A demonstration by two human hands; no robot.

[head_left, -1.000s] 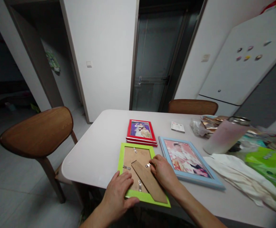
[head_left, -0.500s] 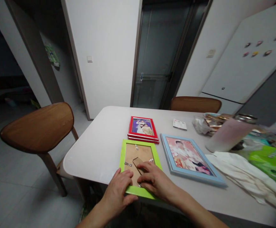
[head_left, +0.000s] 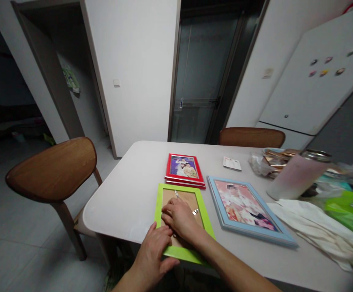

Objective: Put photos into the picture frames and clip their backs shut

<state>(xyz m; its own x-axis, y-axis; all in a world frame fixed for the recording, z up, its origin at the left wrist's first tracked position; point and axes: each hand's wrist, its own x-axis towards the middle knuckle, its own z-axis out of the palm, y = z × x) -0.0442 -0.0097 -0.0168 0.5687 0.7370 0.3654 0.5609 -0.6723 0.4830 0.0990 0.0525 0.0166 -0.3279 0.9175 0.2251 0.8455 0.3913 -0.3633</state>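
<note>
A lime-green picture frame lies face down at the table's near edge, its brown backing board showing. My left hand grips the frame's lower left side, fingers over the rim and thumb by the bottom edge. Over the backing board, my right hand is closed, its curled fingertips pressed at the inner left edge; what lies under them is hidden. One metal clip shows at the top of the board and another metal clip at the right. The board's stand flap is covered by my right hand.
Red picture frames lie stacked behind the green one. To the right are a blue picture frame, a white cloth, a pink-white bottle and a green package. A small card lies farther back. A chair stands left.
My right hand has moved left and away from me, from the stand flap to the left inner edge of the frame. My left hand stays on the frame. The view has shifted slightly.
</note>
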